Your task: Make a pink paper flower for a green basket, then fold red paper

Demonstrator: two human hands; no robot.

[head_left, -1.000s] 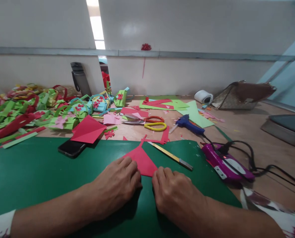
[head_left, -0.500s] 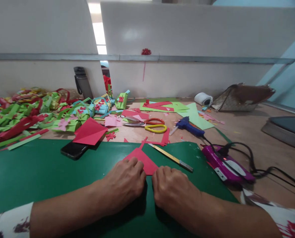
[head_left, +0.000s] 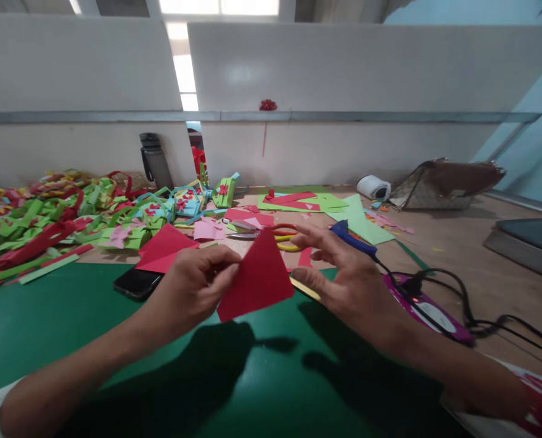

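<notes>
A folded red paper piece [head_left: 260, 281] is raised above the green mat [head_left: 161, 377], pinched at its left edge between the thumb and fingers of my left hand [head_left: 198, 283]. Just right of the paper, my right hand [head_left: 343, 283] is apart from it, with thumb and fingers spread and nothing in them. Behind my right hand, a yellow cutter [head_left: 305, 288] lies partly hidden. Scissors with red and yellow handles [head_left: 285, 229] rest beyond the paper. More red paper [head_left: 163, 248] lies on a black phone [head_left: 136, 283] to the left.
Green and red paper baskets [head_left: 33, 225] are heaped at the left near a dark bottle [head_left: 156, 161]. A blue glue gun [head_left: 350, 237], a purple power strip [head_left: 435, 313] with black cables, a tape roll [head_left: 373, 188], a handbag [head_left: 444, 185] and a grey case [head_left: 526, 246] stand at the right.
The red paper has come up off the mat in my left hand and is tilted. My right hand has lifted away from it, moved right and forward, and opened.
</notes>
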